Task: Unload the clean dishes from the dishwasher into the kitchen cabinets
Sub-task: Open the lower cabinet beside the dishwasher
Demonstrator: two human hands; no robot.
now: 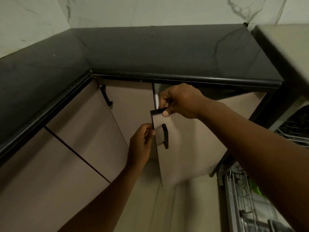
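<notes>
A beige lower cabinet door (pixel 187 148) with a black bar handle (pixel 165 136) stands swung partly outward under the black countertop (pixel 150 52). My right hand (pixel 180 101) grips the door's top corner, thumb on its front face. My left hand (pixel 142 144) pinches the door's free vertical edge just left of the handle. The inside of the cabinet is hidden behind the door. The dishwasher's pulled-out wire rack (pixel 247 205) shows at the lower right, with something green (pixel 256 190) in it.
More beige cabinet doors (pixel 80 131) run along the left under the counter; one carries a black handle (pixel 106 95). A marble-patterned wall (pixel 150 10) backs the counter. A pale panel edge (pixel 284 52) crosses the upper right. Beige floor lies below.
</notes>
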